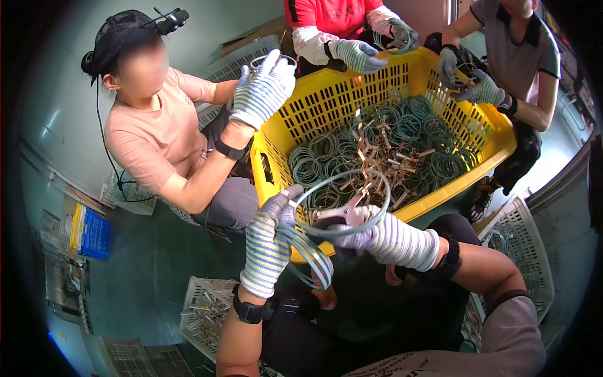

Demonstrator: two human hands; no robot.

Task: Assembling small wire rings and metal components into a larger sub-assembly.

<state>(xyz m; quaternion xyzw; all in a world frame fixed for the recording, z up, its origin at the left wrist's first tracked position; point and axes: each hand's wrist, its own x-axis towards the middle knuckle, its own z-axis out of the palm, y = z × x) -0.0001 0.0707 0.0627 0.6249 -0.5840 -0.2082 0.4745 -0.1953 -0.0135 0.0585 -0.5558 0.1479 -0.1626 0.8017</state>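
Observation:
My left hand (269,242), in a striped work glove, is closed on several thin grey-green rings. One large ring (306,191) stands out from its fingertips toward the right, and a bundle of rings (316,259) hangs below the palm. My right hand (392,240), gloved alike, is closed on a metal tool like pliers (352,209), whose far end lies within the large ring's outline. Both hands are above the near rim of a yellow slatted crate (433,200). Inside the crate lie many green rings (314,152) and a heap of copper-coloured metal pieces (392,157).
Around the crate sit three co-workers in gloves: one at left (141,132) raising a ring, one in red (330,22), one at right (521,56). White baskets stand beside my left leg (195,295) and at right (534,242). A blue crate (94,234) sits at far left.

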